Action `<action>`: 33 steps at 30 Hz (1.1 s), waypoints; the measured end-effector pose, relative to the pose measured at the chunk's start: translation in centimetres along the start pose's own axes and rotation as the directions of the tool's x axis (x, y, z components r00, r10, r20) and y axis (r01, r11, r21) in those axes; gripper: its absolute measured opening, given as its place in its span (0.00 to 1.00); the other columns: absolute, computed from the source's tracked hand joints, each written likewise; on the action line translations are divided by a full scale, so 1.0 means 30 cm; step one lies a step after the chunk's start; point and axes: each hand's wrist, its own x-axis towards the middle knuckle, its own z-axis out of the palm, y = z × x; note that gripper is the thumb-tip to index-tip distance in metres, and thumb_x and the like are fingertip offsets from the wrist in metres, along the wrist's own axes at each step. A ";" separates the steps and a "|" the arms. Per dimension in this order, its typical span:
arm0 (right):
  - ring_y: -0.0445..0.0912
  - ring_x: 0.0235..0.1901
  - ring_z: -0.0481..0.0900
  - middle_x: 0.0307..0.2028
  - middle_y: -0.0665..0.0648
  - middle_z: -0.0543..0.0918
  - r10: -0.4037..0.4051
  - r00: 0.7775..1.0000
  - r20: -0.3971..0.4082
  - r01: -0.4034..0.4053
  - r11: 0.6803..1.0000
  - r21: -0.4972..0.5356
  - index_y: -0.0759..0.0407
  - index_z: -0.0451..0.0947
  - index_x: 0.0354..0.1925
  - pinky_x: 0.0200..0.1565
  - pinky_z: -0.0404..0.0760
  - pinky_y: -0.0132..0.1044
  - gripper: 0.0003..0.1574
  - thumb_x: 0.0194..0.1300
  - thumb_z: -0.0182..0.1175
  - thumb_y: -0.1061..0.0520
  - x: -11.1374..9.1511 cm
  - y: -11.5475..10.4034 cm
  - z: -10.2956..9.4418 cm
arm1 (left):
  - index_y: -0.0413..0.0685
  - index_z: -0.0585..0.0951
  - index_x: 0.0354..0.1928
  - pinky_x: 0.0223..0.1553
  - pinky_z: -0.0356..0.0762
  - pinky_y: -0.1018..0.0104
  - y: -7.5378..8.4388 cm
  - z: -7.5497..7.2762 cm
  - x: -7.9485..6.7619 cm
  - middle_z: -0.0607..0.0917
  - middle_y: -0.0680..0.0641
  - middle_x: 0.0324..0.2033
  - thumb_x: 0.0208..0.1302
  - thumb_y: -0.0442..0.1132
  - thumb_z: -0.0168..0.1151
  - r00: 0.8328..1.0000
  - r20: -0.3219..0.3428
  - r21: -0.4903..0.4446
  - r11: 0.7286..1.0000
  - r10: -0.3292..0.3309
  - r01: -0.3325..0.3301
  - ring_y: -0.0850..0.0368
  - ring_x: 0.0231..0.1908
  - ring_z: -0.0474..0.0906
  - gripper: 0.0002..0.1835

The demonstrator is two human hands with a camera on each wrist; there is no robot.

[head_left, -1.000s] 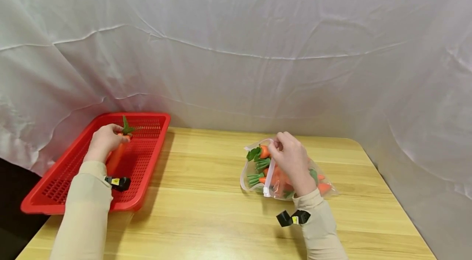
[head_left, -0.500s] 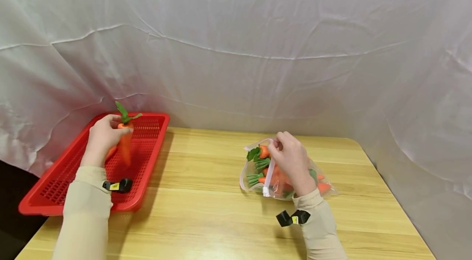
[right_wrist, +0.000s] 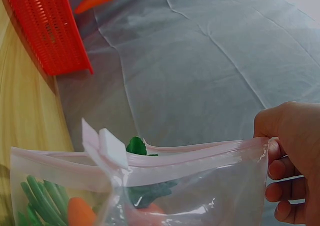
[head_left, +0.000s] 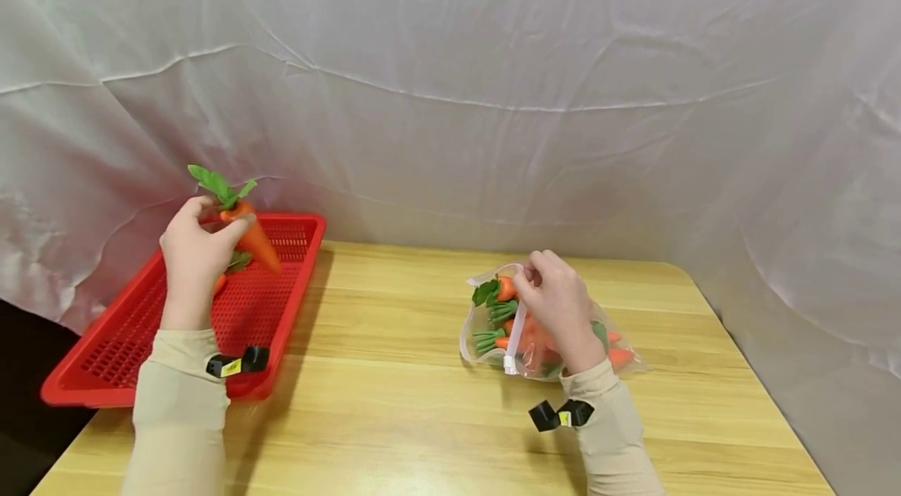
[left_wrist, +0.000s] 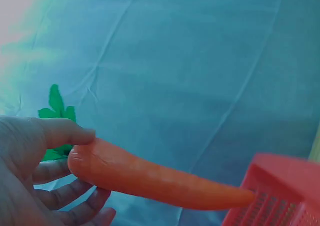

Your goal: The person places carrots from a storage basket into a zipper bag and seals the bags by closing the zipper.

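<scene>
My left hand (head_left: 193, 257) pinches an orange carrot (left_wrist: 150, 178) by its thick top, just below the green leaves (head_left: 217, 185). The carrot is tilted, tip down to the right, above the red basket (head_left: 285, 339). Under it in the basket, partly hidden by the hand, lies another carrot (head_left: 220, 285) with green leaves. On the right, my right hand (head_left: 556, 304) pinches the upper edge of a clear zip bag (right_wrist: 200, 171) between thumb and forefinger. Its mouth gapes to the left, with a white slider (right_wrist: 113, 148) on the zip. Inside are several carrots (head_left: 619, 357) with green tops.
Both the basket and the bag rest on a wooden table (head_left: 394, 402), with a stretch of tabletop between them. A pale cloth (head_left: 450, 89) hangs behind and along the sides. The basket reaches over the table's left edge.
My left hand has lifted the carrot up out of the basket, its tip swinging to the right. Another carrot has come into view below. The right hand and bag have stayed in place.
</scene>
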 end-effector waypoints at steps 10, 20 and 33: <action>0.42 0.19 0.62 0.20 0.52 0.68 -0.016 1.000 -0.026 0.016 1.000 -0.007 0.55 0.67 0.19 0.21 0.60 0.32 0.14 0.56 0.60 0.61 0.000 0.009 0.003 | 0.54 0.81 0.46 0.31 0.73 0.82 0.039 0.082 -0.070 0.77 0.68 0.33 0.55 0.42 0.71 0.995 -0.087 -0.312 0.948 0.042 -0.067 0.77 0.32 0.78 0.15; 0.42 0.19 0.62 0.20 0.52 0.68 -0.003 1.000 -0.020 0.003 1.000 -0.007 0.55 0.67 0.19 0.22 0.60 0.32 0.14 0.57 0.60 0.61 -0.003 0.006 -0.002 | 0.52 0.81 0.44 0.34 0.77 0.79 0.096 0.201 -0.151 0.82 0.60 0.35 0.55 0.31 0.71 0.996 -0.027 -0.625 0.776 0.089 -0.086 0.67 0.33 0.80 0.16; 0.42 0.19 0.62 0.20 0.53 0.68 -0.001 1.000 -0.009 0.001 1.000 -0.001 0.55 0.67 0.19 0.22 0.60 0.32 0.15 0.57 0.60 0.61 -0.004 0.002 -0.002 | 0.35 0.76 0.56 0.42 0.79 0.78 0.177 0.343 -0.261 0.81 0.59 0.41 0.55 0.23 0.66 0.981 0.120 -0.700 0.714 0.152 -0.026 0.68 0.38 0.80 0.24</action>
